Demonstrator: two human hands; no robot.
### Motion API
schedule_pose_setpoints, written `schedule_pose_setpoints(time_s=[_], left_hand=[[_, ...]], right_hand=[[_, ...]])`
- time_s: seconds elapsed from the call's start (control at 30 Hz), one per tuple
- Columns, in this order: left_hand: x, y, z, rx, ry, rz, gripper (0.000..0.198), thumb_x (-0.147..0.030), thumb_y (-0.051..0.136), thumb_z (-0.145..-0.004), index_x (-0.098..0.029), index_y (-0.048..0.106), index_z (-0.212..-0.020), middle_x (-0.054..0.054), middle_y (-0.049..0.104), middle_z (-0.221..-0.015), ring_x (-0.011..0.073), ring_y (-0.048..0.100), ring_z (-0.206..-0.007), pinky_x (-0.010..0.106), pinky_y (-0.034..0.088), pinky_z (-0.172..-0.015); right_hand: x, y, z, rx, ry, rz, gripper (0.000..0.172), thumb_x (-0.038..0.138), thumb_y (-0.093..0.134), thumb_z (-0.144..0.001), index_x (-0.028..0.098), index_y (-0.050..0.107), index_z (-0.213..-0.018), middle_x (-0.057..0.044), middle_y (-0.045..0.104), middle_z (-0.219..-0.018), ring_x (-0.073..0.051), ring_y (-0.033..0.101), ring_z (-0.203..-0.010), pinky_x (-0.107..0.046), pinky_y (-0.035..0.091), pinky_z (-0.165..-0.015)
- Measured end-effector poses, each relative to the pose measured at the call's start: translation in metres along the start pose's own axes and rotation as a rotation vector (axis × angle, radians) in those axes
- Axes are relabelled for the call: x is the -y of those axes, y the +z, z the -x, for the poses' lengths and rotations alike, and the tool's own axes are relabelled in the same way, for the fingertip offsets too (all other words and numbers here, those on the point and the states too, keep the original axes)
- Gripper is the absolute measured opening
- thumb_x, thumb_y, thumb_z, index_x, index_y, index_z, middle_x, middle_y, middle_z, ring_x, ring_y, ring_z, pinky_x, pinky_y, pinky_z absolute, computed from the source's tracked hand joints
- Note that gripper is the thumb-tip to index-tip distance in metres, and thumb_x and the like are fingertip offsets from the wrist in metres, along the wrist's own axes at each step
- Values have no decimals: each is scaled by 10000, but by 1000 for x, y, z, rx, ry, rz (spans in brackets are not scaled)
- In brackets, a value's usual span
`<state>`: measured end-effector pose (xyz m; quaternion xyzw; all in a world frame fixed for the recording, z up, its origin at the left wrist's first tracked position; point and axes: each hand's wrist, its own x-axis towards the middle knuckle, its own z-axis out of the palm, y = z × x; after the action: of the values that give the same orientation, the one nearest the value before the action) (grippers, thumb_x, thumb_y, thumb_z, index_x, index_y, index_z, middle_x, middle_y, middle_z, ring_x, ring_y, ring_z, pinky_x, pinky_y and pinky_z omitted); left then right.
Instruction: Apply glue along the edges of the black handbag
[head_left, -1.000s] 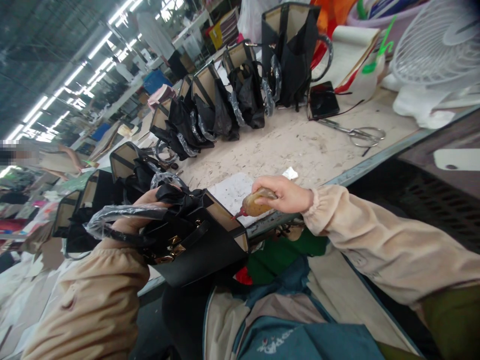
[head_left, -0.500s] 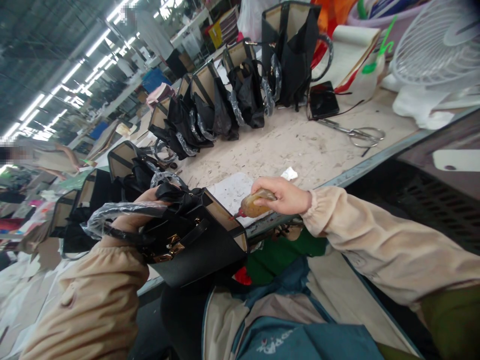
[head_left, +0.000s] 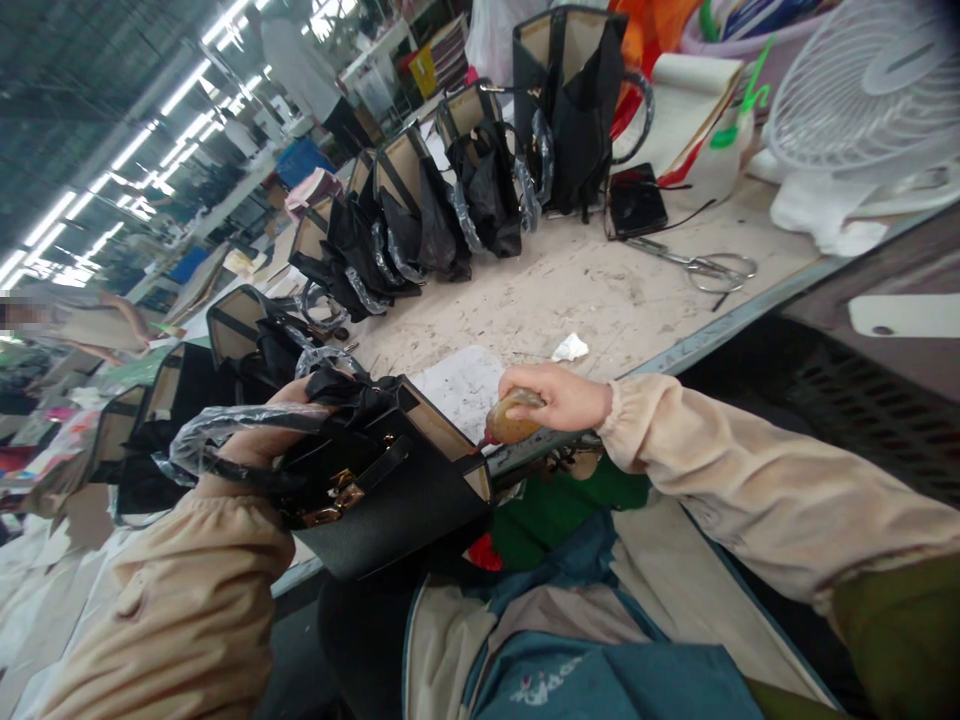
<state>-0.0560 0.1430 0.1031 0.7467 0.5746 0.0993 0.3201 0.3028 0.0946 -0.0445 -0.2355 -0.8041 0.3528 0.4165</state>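
My left hand (head_left: 262,430) is closed around the top of a black handbag (head_left: 397,490) with gold hardware and a plastic-wrapped handle, held tilted over my lap at the table's edge. My right hand (head_left: 559,395) grips a small squeeze bottle (head_left: 510,422) of brownish glue. Its red nozzle touches the bag's tan inner edge at the open side. A white sheet (head_left: 461,385) lies on the table just behind the bottle.
Several black handbags (head_left: 420,210) stand in a row along the worktable (head_left: 600,290). Scissors (head_left: 705,265), a black phone (head_left: 636,200), a paper scrap (head_left: 570,347) and a white fan (head_left: 862,90) lie to the right. Other workers are far behind.
My right hand has moved the bottle a little left and down, bringing its nozzle onto the bag's edge. The left hand keeps its hold on the bag.
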Motion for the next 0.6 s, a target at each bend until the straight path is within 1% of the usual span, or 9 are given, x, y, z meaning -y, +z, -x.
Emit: schedule_pose_setpoints(time_s=[0.13,0.2,0.27,0.43,0.53,0.6], left_hand=[[-11,3,0,12,-27,14,390,-472,669,-686,-151,652,-906,55,682,-921,229,579,-858,330,464,-826],[-14,4,0,3,-30,1,396,-477,675,-680,-152,653,-905,56,680,-926,236,576,-872,343,454,-847],[-12,4,0,-4,-49,3,407,-465,684,-678,-153,653,-937,59,681,-954,240,575,-891,351,448,-865],[-8,3,0,10,-36,60,381,-432,695,-668,-161,658,-933,55,684,-967,236,582,-898,336,452,-854],[-15,5,-1,-1,-46,60,363,-446,714,-626,-154,654,-834,52,680,-877,231,579,-841,344,456,-831],[-21,7,-1,-9,-34,59,356,-461,713,-609,-157,642,-780,43,666,-822,221,568,-803,345,457,-815]], right_hand=[[2,-1,0,-66,-20,24,176,320,602,-836,169,541,-904,-2,558,-786,-124,503,-702,-243,375,-666],[2,-2,-1,-106,-23,45,179,318,604,-835,169,541,-912,-3,555,-793,-123,499,-700,-242,371,-664],[1,-3,-2,-120,-24,55,167,303,599,-836,172,541,-921,-2,556,-794,-124,500,-701,-243,371,-663],[2,-5,0,-71,-32,77,160,309,595,-840,173,539,-904,-11,561,-801,-135,511,-725,-253,380,-677],[4,-4,1,-36,-25,51,154,299,599,-838,171,540,-902,-7,568,-792,-130,517,-718,-250,383,-679],[5,-3,0,-37,-24,26,160,294,603,-835,170,541,-915,-6,571,-802,-127,522,-722,-246,386,-682]])
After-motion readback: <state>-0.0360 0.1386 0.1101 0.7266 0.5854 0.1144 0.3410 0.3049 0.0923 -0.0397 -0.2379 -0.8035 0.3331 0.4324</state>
